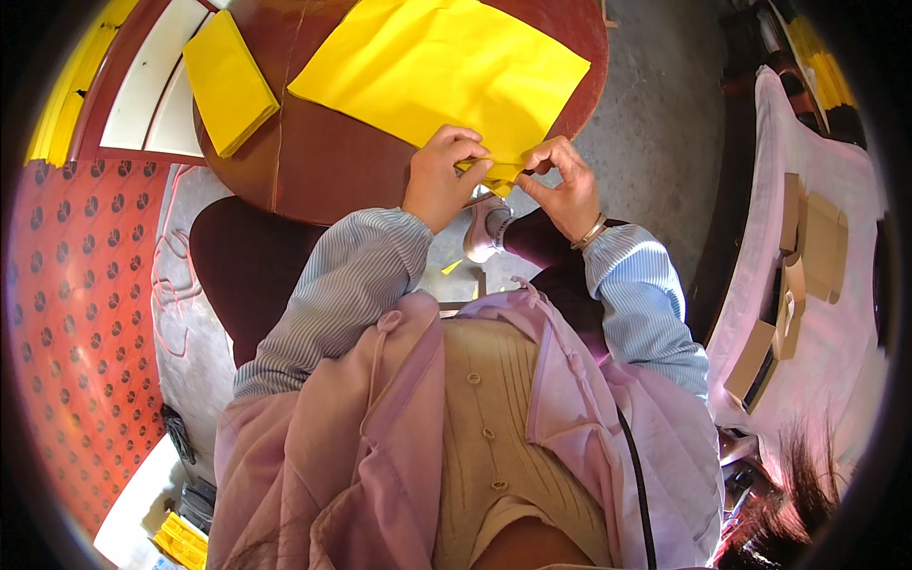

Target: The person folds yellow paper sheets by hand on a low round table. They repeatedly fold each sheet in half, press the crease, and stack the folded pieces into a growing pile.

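A large bright yellow sheet of cloth (456,71) lies over the table, its near corner hanging just past the edge. At that corner both hands pinch the material, which is bunched into small folds between them. My left hand (445,176) is closed on the cloth with thumb and fingers. A little to the right, my right hand (568,190), with a bracelet at the wrist, grips the same edge between thumb and forefinger. Further left on the table sits a folded yellow cloth stack (228,84), which neither hand touches.
The round brown table (323,171) stands in front of my knees. On the right, open cardboard boxes (822,237) rest on a pink-covered surface (741,237). A red patterned panel (85,313) is at the left, and a thin pink cord (171,275) lies on the floor beside it.
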The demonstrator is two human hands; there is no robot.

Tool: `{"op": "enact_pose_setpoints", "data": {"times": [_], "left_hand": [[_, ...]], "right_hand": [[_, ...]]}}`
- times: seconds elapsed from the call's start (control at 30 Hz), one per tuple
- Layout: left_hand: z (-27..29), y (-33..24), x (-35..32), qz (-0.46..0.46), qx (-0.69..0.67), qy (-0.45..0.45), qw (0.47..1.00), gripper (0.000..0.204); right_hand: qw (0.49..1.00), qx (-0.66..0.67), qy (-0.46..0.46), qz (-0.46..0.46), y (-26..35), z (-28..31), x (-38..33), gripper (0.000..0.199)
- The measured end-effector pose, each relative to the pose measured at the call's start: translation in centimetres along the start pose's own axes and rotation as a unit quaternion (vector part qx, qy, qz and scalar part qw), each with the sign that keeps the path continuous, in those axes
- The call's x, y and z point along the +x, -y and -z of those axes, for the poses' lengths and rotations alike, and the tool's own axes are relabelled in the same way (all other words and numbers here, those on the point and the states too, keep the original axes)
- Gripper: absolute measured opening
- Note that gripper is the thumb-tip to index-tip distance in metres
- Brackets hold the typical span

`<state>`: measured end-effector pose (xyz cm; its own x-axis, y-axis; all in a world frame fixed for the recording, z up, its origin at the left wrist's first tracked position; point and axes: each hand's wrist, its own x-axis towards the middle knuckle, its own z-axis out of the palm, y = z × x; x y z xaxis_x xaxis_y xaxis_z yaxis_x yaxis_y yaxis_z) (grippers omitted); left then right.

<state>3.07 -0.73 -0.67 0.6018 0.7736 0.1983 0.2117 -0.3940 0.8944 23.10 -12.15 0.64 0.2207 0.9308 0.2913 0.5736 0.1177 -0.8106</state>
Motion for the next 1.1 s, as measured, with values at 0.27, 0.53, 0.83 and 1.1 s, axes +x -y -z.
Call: {"op": "enact_pose_setpoints", "data": {"times": [0.27,0.53,0.83,1.1], "left_hand": [[-0.2,0.8,0.2,-0.008,-0.021,-0.014,1.000,0.016],[0.7,1.3,0.4,-0.059,-0.025,0.018,0.998,0.017],[-0.5,0.2,0.4,0.014,-0.023,-0.030,0.999,0.020],[0.1,0.9,0.7,0.024,-0.043,-0.006,0.999,0.016]], "right_hand": [[0.997,0.029,0.035,0.062,-0.4,0.2,-0.2,0.018],[0.998,0.058,0.026,-0.019,-1.2,-0.1,0.0,0.015],[0.994,0.096,-0.005,-0.048,-0.8,-0.6,-0.2,0.015],[0.995,0.096,0.004,-0.014,-1.4,-0.6,-0.1,0.013]]}}
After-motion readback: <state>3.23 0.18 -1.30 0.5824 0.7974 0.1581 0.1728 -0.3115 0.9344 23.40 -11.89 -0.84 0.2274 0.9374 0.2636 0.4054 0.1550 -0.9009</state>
